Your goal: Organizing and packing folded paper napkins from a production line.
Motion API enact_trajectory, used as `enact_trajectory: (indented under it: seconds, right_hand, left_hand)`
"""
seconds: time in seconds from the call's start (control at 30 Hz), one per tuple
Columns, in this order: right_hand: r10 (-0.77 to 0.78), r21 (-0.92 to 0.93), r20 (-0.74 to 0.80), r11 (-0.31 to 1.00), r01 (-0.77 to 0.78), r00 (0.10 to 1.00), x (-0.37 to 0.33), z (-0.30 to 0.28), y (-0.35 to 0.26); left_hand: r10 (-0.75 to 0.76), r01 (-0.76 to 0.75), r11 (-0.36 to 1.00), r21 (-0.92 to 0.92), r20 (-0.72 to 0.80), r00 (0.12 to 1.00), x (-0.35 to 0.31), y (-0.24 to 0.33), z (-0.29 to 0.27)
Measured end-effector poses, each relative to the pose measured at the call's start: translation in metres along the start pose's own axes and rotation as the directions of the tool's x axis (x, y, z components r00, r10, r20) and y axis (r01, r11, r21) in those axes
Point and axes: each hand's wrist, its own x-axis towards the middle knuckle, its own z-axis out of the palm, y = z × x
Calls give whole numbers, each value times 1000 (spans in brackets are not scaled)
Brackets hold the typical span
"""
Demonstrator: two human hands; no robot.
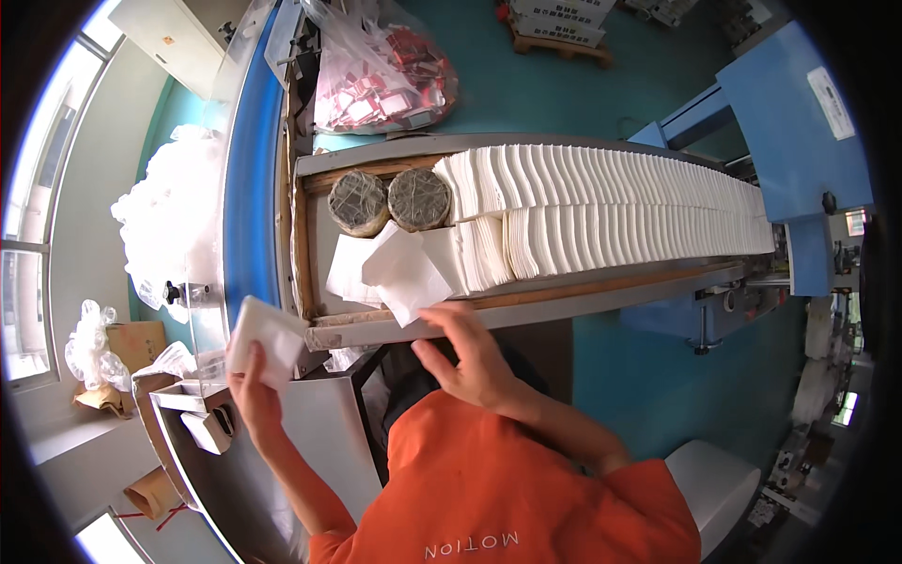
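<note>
On the left, my left hand (254, 393) grips a small stack of white paper napkins (272, 336), thumb across its face, beside the blue belt. My right hand (467, 362) is at the near edge of the long tray (395, 329), fingers spread and thumb apart. Its fingertips are close to the lower corner of a loose white napkin (406, 273); I cannot tell whether they touch. More loose napkins (349, 268) lie beneath that one. Two round, film-wrapped weights (358, 202) stand behind them, against the left end of two long rows of folded napkins (601, 221).
A blue conveyor belt (252, 188) with a clear guard runs along the left. Behind the tray sits a clear bag of red and white packets (385, 85). A blue machine (799, 122) stands at the right end. An open carton (202, 470) is at lower left.
</note>
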Motion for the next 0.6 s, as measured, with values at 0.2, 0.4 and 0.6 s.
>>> enact_trajectory:
  seconds: [0.2, 0.4, 0.6]
  right_hand:
    - [-251, -681, -445, 718, -142, 860, 10, -36, 50]
    - [-223, -690, -465, 698, -193, 857, 3, -45, 66]
    - [-232, -686, -562, 668, -290, 794, -2, -46, 70]
  left_hand:
    - [-38, 140, 945, 294, -327, 944, 62, -57, -147]
    - [602, 469, 348, 812, -577, 552, 60, -68, -51]
    - [765, -712, 277, 645, 300, 570, -21, -42, 148]
